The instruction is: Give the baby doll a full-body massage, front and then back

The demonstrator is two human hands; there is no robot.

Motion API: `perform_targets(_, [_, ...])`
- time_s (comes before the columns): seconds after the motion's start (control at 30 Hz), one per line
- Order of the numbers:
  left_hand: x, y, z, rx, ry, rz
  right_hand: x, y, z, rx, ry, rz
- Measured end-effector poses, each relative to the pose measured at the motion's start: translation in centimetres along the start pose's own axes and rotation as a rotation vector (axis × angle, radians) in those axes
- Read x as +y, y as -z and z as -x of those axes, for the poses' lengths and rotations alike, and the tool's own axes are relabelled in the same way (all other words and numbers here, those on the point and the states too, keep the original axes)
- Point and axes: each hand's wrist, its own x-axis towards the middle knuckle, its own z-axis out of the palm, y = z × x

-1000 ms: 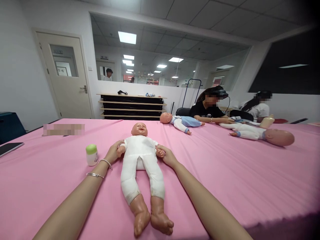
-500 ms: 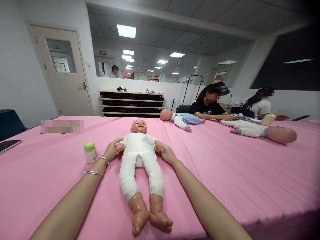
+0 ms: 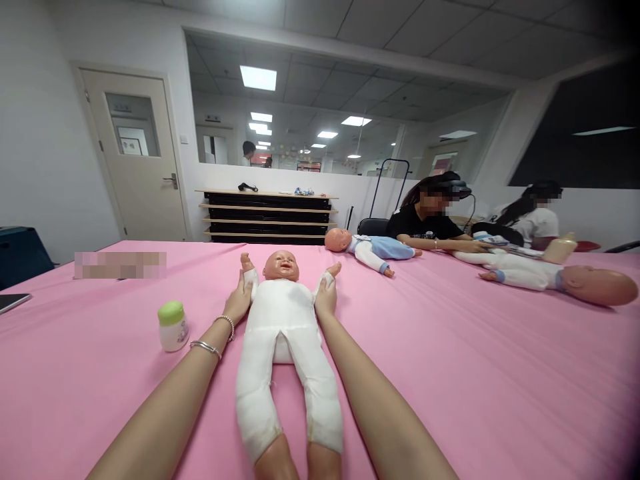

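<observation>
A baby doll (image 3: 283,320) with a white cloth body lies on its back in front of me, head away from me, its feet cut off by the lower edge of the view. My left hand (image 3: 239,301) is closed around the doll's arm on the left, and that arm points up beside the head. On the other side my right hand (image 3: 327,300) grips the doll's other arm, also raised. Both small doll hands stick out above my fingers. Left of my left wrist stands a white jar (image 3: 173,327) with a green lid.
Pink cloth covers the table (image 3: 440,373). Farther back lies a doll in blue and white (image 3: 377,248); another doll (image 3: 540,273) lies at the right near a bottle (image 3: 560,249). Two people sit there. A phone (image 3: 14,302) rests at the left edge.
Both doll arms have swung from beside the body up toward the head, with my hands on them. The view has tilted slightly, so the doll's feet have left the frame.
</observation>
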Motion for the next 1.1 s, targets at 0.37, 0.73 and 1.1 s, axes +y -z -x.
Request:
perform_targets(0.37, [1.2, -0.9, -1.7, -0.022, 0.135, -0.258, -0.2, 0.2, -0.1, -0.137, -0.07, 0.214])
perform_targets(0.73, [1.1, 0.1, 0.6, 0.204, 0.056, 0.053, -0.2, 0.7, 0.8, 0.017, 0.181, -0.226])
perform_targets(1.1, [-1.8, 2.0, 3.8, 0.06, -0.124, 0.216, 1.0, 6.6, 3.3, -0.399, 0.28, -0.282])
